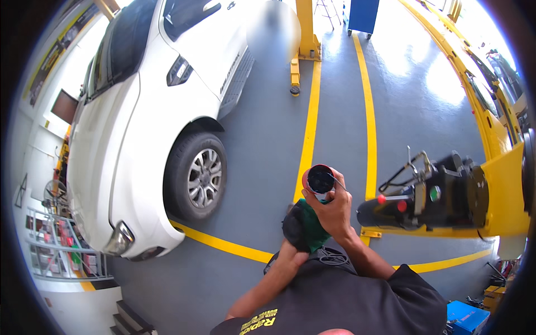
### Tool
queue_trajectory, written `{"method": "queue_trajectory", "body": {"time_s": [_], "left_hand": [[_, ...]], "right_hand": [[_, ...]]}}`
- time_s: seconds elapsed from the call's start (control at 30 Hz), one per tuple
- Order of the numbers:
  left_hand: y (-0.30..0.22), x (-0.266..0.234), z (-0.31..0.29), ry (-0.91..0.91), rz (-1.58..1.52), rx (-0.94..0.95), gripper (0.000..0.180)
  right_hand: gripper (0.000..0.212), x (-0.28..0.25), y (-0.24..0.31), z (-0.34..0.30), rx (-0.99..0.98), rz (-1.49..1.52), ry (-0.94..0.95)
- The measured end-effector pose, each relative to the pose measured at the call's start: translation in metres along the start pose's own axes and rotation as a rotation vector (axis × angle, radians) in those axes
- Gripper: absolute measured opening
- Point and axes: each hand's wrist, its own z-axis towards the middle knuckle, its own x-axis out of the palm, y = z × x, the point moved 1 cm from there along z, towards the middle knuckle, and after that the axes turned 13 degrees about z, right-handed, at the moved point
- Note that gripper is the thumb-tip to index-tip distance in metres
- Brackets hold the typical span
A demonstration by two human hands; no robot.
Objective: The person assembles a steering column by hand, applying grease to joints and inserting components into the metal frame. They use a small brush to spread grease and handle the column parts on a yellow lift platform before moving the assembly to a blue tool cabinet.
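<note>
My right hand [335, 209] is closed round a short red cylinder [305, 181] with a dark, round hollow end facing up. A thin grey strip shows beside its rim, near my fingertips. Just below and to the left, my left hand is bunched into a dark cloth [296, 226] with a green part [315, 226]; the cloth hides its fingers. The green part reaches toward my right wrist. Whether cloth and cylinder touch, I cannot tell.
A white pickup [139, 111] stands at the left, its front wheel [195, 176] near me. To the right is a yellow lift post [505, 195] with a black power unit [446, 192]. Yellow lines [368, 117] cross the grey floor. A blue box [468, 318] sits lower right.
</note>
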Motion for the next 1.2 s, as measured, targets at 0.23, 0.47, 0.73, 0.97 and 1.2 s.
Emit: {"method": "queue_trajectory", "body": {"time_s": [0.23, 0.47, 0.73, 0.97, 1.2], "left_hand": [[-0.111, -0.009, 0.178, 0.001, -0.146, -0.076, 0.042], [-0.176, 0.059, 0.312, 0.127, -0.059, -0.293, 0.051], [-0.232, 0.135, 0.516, 0.161, -0.027, -0.365, 0.046], [-0.325, 0.259, 0.692, 0.172, 0.286, -0.172, 0.031], [-0.344, 0.415, 0.847, 0.504, 0.656, 0.074, 0.024]], "right_hand": [[0.06, 0.038, -0.027, 0.164, 0.063, 0.051, -0.075], [0.062, 0.023, -0.072, 0.293, 0.054, -0.034, -0.317], [0.059, 0.042, -0.14, 0.483, 0.08, -0.056, -0.448], [0.059, 0.004, -0.158, 0.64, 0.067, -0.017, -0.542], [0.063, -0.084, -0.187, 0.79, 0.131, 0.114, -0.416]]}}
